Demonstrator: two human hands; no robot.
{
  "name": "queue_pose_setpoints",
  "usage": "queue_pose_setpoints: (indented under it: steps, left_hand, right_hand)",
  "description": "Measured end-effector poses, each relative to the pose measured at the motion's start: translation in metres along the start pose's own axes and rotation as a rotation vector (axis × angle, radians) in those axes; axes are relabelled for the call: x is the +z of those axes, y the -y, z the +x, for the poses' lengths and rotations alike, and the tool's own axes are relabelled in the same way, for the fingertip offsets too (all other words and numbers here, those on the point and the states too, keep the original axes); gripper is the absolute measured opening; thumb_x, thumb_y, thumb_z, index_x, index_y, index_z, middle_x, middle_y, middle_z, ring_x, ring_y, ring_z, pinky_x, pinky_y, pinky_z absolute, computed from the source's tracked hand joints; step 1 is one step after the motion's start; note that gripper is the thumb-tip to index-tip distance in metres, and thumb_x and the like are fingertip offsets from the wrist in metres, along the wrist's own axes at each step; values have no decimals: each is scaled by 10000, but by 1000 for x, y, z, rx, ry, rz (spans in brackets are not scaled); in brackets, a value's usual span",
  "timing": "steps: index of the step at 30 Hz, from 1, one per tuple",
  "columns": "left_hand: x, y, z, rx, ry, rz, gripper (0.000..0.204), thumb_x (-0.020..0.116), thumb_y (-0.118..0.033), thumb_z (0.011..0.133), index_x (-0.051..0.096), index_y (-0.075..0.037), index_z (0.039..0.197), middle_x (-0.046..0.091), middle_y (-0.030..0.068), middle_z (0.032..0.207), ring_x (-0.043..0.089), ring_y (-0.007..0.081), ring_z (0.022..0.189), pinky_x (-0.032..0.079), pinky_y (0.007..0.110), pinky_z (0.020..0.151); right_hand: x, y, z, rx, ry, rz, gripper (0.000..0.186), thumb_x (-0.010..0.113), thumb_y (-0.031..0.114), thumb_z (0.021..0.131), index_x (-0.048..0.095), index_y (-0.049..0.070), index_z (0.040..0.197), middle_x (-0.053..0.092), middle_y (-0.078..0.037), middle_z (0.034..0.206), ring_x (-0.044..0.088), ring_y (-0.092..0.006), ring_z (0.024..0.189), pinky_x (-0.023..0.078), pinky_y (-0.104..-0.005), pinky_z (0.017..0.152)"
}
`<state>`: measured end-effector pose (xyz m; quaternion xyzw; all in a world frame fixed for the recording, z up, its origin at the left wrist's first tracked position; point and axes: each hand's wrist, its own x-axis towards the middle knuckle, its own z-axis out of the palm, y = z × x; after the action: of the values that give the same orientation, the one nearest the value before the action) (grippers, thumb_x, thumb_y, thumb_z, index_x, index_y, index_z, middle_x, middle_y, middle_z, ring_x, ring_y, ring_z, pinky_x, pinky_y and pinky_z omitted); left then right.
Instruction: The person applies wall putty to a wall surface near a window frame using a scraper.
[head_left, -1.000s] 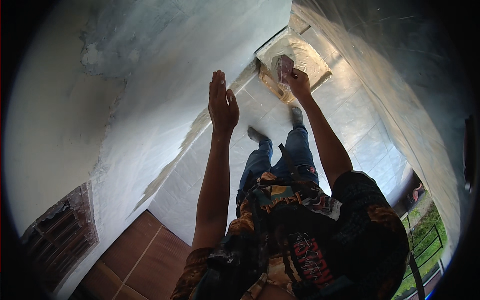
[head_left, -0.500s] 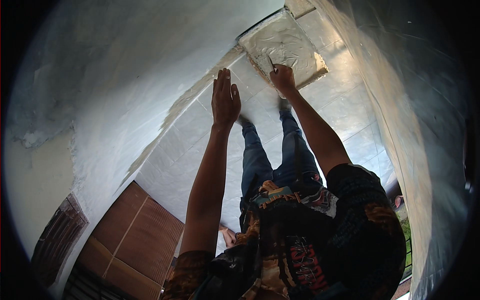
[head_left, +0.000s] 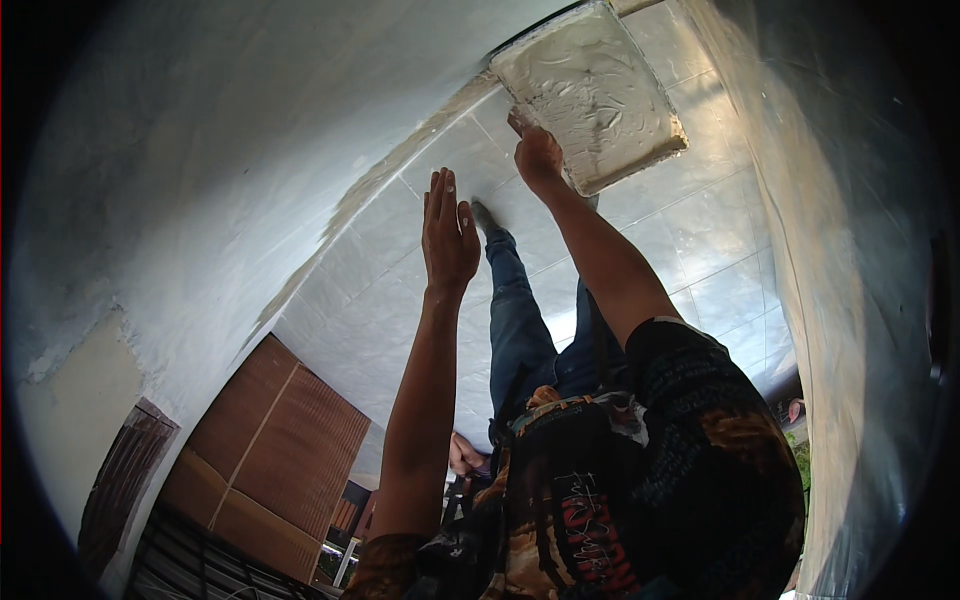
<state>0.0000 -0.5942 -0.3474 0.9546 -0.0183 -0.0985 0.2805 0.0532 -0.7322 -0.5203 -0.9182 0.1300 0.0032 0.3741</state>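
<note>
- One brown carton-like shape [head_left: 270,440] sits at lower left. It is a big, boxy thing with flat faces.
- Its upper right face is darker reddish brown and finely ribbed like corrugated board. The left face is paler tan and smoother.
- A thin pale line [head_left: 262,425] runs down the tan face, and a second seam crosses it lower down, splitting it into panels.
- Whether it is cardboard packaging or a panelled surface can't be told from here.
- No labels, signs or screens are in view.

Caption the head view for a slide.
Right hand touches a mortar-coated tile; left hand open above the tiled floor.
</note>
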Motion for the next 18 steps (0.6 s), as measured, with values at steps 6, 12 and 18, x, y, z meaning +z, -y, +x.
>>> queue_pose_setpoints:
  steps: [6,12,18]
  left_hand:
    - [5,-11,9,22,-6,-48,451,414,-130,996,425,34,1416,429,218,1475,326,363,1426,246,480,1179]
    - [2,-5,4,33,-22,-33,454,404,-126,997,418,39,1419,424,219,1479,325,363,1427,237,485,1181]
    - [4,-6,-3,28,-33,-54,450,408,-125,998,425,46,1413,428,221,1476,324,366,1427,241,486,1178]
  right_hand:
    - [-8,-16,1,67,257,-108,319,526,36,882,648,80,1173,697,-206,972,686,-372,908,555,-444,845]
    - [-29,0,-33,-193,388,89,208,579,32,808,691,32,983,689,-206,919,675,-381,856,553,-450,808]
    - [-25,-22,-42,879,309,1176,121,584,73,894,655,35,984,649,-84,821,655,-247,739,593,-419,733]
